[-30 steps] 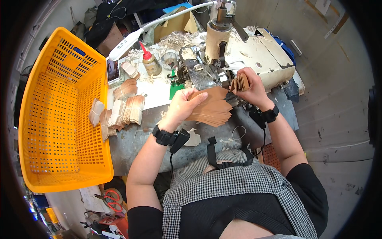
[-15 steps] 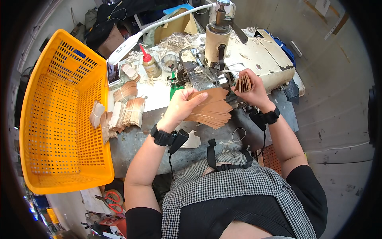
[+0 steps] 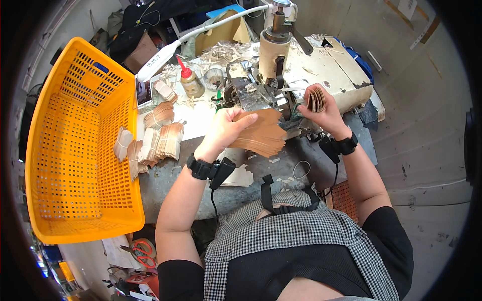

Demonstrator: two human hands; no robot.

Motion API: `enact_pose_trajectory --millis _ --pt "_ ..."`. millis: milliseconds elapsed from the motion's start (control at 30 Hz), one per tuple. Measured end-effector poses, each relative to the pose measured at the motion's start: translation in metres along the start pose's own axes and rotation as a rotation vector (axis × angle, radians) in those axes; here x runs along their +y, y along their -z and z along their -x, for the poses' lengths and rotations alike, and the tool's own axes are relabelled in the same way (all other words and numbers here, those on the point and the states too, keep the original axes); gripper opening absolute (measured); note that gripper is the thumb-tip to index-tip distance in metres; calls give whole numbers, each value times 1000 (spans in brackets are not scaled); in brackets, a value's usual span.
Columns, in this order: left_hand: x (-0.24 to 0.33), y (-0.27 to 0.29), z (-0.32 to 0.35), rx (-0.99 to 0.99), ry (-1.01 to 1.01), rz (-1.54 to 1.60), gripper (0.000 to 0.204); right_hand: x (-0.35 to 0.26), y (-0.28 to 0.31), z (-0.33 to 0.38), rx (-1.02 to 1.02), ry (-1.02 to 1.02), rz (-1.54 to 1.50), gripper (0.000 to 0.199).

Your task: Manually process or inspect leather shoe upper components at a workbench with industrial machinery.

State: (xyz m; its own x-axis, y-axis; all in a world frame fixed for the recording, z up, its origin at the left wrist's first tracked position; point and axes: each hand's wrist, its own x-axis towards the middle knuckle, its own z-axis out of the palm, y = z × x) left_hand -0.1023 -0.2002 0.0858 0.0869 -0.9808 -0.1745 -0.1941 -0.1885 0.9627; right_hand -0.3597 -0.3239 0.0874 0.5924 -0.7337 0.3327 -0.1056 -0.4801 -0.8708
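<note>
My left hand (image 3: 227, 129) grips a fanned stack of brown leather pieces (image 3: 263, 133), thumb on top, in front of the machine. In my right hand (image 3: 325, 111), fingers curl round a smaller, bent stack of leather pieces (image 3: 316, 100), its layered edges facing up. The two hands are apart, with the working end of a cream-coloured bench machine (image 3: 274, 52) just beyond and between them. A few pale flat pieces (image 3: 240, 176) lie on the grey table (image 3: 170, 193) below my left wrist. Near them rests a loose rubber band (image 3: 301, 169).
A large yellow plastic basket (image 3: 138, 200) stands at the left. Beside it lie several banded bundles of leather pieces (image 3: 169, 140). A red-capped bottle (image 3: 191, 84), a clear round container (image 3: 214, 79) and scraps (image 3: 226, 51) sit behind. A white lamp arm (image 3: 201, 31) crosses above. Orange-handled scissors (image 3: 145, 260) hang low left.
My right hand has moved slightly right, and its stack is now more curved. My left hand has shifted a little left and up with its fanned stack, which is more closely gathered.
</note>
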Motion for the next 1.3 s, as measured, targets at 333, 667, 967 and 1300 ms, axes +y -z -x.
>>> enact_pose_trajectory --millis 333,667,967,1300 --pt "13 -10 -11 28 -28 -114 25 -8 -1 -11 -173 378 431 45" --pt "21 5 4 -32 9 -60 25 4 5 -3 -21 207 370 48" --pt "20 -8 -11 5 -21 -190 34 -6 5 -17 -171 384 437 52" --pt "20 13 0 -17 -5 -137 33 4 7 -9 -89 219 326 49"
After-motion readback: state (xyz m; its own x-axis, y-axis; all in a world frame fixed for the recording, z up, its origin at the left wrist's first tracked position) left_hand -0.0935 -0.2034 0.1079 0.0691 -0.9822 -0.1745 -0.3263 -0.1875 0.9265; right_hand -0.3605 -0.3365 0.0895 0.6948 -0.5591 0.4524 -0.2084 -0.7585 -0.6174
